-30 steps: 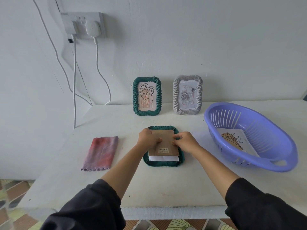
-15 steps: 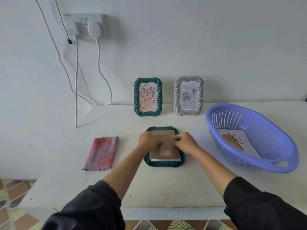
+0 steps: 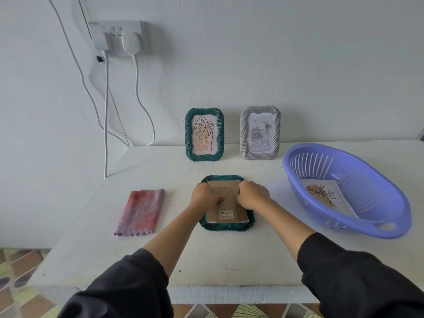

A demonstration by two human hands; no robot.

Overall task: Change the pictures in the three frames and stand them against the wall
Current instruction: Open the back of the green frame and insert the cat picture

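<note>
A green frame (image 3: 227,227) lies face down mid-table, its brown cardboard back (image 3: 228,211) up, with a thin white paper edge showing at its near end. My left hand (image 3: 204,197) presses on the back's left side, and my right hand (image 3: 252,195) presses on its right side, fingers curled on the cardboard. Against the wall stand a second green frame (image 3: 204,135) with a leaf drawing and a grey frame (image 3: 260,133) with a rose picture.
A purple plastic basket (image 3: 358,226) at the right holds a loose picture (image 3: 325,196) of a plant. White paper (image 3: 276,191) lies beside the basket. A folded pink-purple cloth (image 3: 140,212) lies at the left. Cables (image 3: 137,92) hang from a wall socket (image 3: 119,37).
The cardboard back has slid down into the frame, covering most of the white paper that showed at its near end. Both hands stayed on it.
</note>
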